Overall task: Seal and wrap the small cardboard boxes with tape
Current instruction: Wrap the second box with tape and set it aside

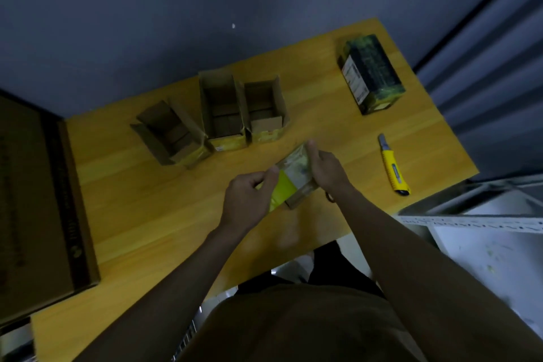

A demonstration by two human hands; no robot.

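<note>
Both hands clamp one small yellow-and-brown cardboard box point(293, 179) low over the wooden table point(147, 214): left hand point(249, 200) pinching its near end, right hand point(326, 170) wrapped round the far side. Best press the tape flat, I'd say, keeping the flaps shut.

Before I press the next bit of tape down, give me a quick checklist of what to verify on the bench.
1. Box held by both hands: left hand and right hand both grip the small box. Ok.
2. Tape lies flat on it: too blurred. Cannot tell.
3. Tape roll within reach: none visible. Cannot tell.
4. Utility knife clear of the hands: lies apart, to the right. Ok.
5. Remaining boxes ready: three open boxes stand behind, unsealed. Ok.
6. Wrapped box set aside: far right corner. Ok.
</note>
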